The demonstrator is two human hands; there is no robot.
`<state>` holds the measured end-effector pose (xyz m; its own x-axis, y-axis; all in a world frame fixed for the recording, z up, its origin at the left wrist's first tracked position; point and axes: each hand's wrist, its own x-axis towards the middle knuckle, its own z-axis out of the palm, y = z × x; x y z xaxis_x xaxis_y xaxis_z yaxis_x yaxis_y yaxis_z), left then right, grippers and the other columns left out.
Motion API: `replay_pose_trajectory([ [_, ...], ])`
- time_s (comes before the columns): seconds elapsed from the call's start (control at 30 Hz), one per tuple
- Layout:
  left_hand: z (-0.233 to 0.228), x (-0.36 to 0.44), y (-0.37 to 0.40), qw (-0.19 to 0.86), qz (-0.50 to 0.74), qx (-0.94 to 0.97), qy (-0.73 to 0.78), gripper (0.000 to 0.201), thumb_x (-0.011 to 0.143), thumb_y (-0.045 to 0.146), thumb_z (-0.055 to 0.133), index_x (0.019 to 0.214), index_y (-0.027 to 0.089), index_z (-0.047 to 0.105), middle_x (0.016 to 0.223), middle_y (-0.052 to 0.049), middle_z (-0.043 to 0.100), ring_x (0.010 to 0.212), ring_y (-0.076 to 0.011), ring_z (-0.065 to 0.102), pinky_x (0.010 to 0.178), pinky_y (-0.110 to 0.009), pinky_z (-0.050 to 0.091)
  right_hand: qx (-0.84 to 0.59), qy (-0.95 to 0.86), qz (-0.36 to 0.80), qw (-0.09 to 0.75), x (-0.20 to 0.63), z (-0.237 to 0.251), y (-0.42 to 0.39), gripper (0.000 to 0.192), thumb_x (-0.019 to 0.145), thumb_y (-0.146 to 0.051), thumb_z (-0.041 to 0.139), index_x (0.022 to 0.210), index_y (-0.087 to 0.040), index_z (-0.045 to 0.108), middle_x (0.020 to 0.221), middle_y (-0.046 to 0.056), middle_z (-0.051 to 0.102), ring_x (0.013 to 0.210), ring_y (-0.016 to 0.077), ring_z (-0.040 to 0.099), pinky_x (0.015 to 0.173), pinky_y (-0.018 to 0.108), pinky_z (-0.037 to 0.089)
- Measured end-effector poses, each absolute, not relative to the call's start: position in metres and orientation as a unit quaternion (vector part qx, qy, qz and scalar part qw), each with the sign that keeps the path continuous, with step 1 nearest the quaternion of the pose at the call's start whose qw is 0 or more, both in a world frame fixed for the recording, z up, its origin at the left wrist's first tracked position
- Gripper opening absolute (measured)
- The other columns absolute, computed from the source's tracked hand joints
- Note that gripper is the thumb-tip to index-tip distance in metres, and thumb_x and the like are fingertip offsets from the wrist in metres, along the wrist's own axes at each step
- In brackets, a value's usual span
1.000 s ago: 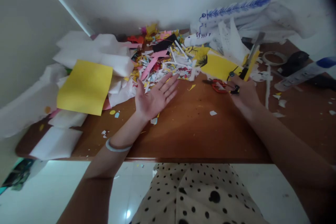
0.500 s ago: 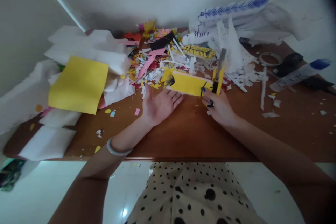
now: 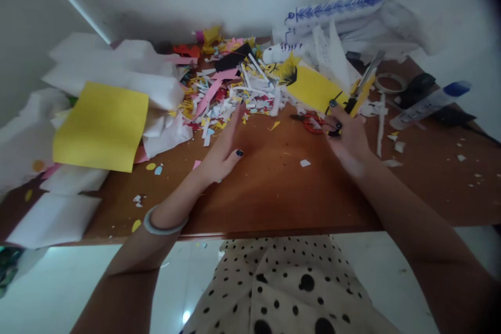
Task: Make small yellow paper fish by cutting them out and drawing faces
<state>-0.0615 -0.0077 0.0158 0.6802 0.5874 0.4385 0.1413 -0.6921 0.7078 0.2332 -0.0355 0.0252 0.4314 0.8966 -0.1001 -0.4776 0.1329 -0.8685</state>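
Swinging back out to the right, your right hand (image 3: 346, 135) is carrying the yellow card (image 3: 313, 88) and the knife (image 3: 362, 91) away from your left hand (image 3: 223, 151), which was just beside them half a second ago. Your right fingers are pinching shut on both, the card fanning up and left of your knuckles, red scissors (image 3: 313, 122) lying just left of them. Your left hand is turning edge-on, fingers straight and together, fingertips touching the scraps (image 3: 235, 96).
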Motion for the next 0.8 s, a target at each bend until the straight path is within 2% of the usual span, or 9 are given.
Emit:
replay_pose_trajectory([
  [0.1,0.020,-0.057,-0.015,0.246,0.278,0.901,0.222,0.080,0.094,0.058,0.042,0.157,0.022,0.007,0.162,-0.013,0.017,0.150,-0.0294,0.017,0.122,-0.051,0.016,-0.443,-0.219,0.492,0.717,0.235,0.025,-0.035,0.031,0.066,-0.012,0.074,0.070,-0.023,0.046,0.057,-0.010,0.032,0.042,0.0044,0.022,0.036,0.020,0.019],
  [0.2,0.023,-0.042,-0.028,0.174,0.207,0.939,0.215,0.054,0.098,0.035,0.044,0.149,0.022,0.034,0.151,-0.011,0.044,0.144,-0.0235,0.035,0.117,-0.045,0.033,-0.438,-0.205,0.489,0.726,0.238,0.025,-0.035,0.034,0.061,-0.013,0.078,0.071,-0.024,0.047,0.057,-0.011,0.037,0.043,0.0042,0.024,0.036,0.021,0.019],
  [0.3,0.022,-0.017,-0.040,0.112,0.154,0.968,0.166,0.036,0.099,0.024,0.040,0.132,0.023,0.056,0.138,-0.004,0.059,0.133,-0.0185,0.049,0.110,-0.038,0.041,-0.442,-0.207,0.489,0.724,0.240,0.024,-0.035,0.037,0.058,-0.015,0.081,0.070,-0.025,0.047,0.056,-0.011,0.037,0.043,0.0051,0.023,0.035,0.022,0.019],
  [0.37,0.021,0.003,-0.043,0.083,0.139,0.977,0.142,0.034,0.100,0.020,0.040,0.127,0.021,0.060,0.136,-0.003,0.061,0.131,-0.0191,0.051,0.107,-0.038,0.042,-0.432,-0.206,0.498,0.723,0.240,0.023,-0.036,0.039,0.056,-0.015,0.083,0.069,-0.025,0.047,0.055,-0.011,0.037,0.043,0.0043,0.023,0.036,0.021,0.019],
  [0.43,0.018,0.021,-0.043,0.102,0.126,0.979,0.121,0.035,0.099,0.017,0.039,0.126,0.022,0.061,0.134,-0.005,0.062,0.131,-0.0185,0.051,0.104,-0.037,0.042,-0.420,-0.205,0.509,0.723,0.239,0.023,-0.036,0.041,0.055,-0.014,0.084,0.069,-0.024,0.047,0.054,-0.012,0.037,0.043,0.0028,0.025,0.037,0.020,0.019],
  [0.5,0.014,0.037,-0.042,0.146,0.134,0.975,0.099,0.032,0.097,0.017,0.041,0.115,0.022,0.067,0.124,-0.007,0.068,0.124,-0.0202,0.056,0.098,-0.038,0.043,-0.416,-0.212,0.515,0.718,0.238,0.023,-0.037,0.041,0.055,-0.014,0.084,0.071,-0.023,0.048,0.055,-0.012,0.040,0.043,0.0018,0.028,0.038,0.018,0.020],
  [0.6,0.007,0.051,-0.043,0.151,0.124,0.977,0.089,0.029,0.095,0.014,0.041,0.098,0.019,0.070,0.104,-0.011,0.073,0.105,-0.0227,0.063,0.088,-0.038,0.044,-0.413,-0.219,0.520,0.715,0.238,0.023,-0.036,0.042,0.054,-0.014,0.085,0.072,-0.023,0.048,0.055,-0.012,0.042,0.043,0.0015,0.029,0.038,0.018,0.020],
  [0.7,0.003,0.056,-0.047,0.116,0.112,0.982,0.099,0.029,0.094,0.011,0.040,0.089,0.017,0.069,0.088,-0.012,0.072,0.087,-0.0216,0.063,0.081,-0.037,0.043,-0.423,-0.232,0.508,0.713,0.239,0.022,-0.035,0.042,0.054,-0.015,0.085,0.070,-0.023,0.046,0.054,-0.012,0.040,0.042,0.0022,0.027,0.037,0.018,0.021],
  [0.8,0.005,0.053,-0.048,0.055,0.074,0.990,0.106,0.030,0.093,0.009,0.039,0.090,0.014,0.069,0.086,-0.013,0.070,0.081,-0.0210,0.062,0.077,-0.036,0.044,-0.432,-0.263,0.497,0.705,0.239,0.022,-0.036,0.039,0.060,-0.019,0.083,0.071,-0.022,0.046,0.056,-0.011,0.041,0.042,0.0027,0.027,0.037,0.018,0.023],
])
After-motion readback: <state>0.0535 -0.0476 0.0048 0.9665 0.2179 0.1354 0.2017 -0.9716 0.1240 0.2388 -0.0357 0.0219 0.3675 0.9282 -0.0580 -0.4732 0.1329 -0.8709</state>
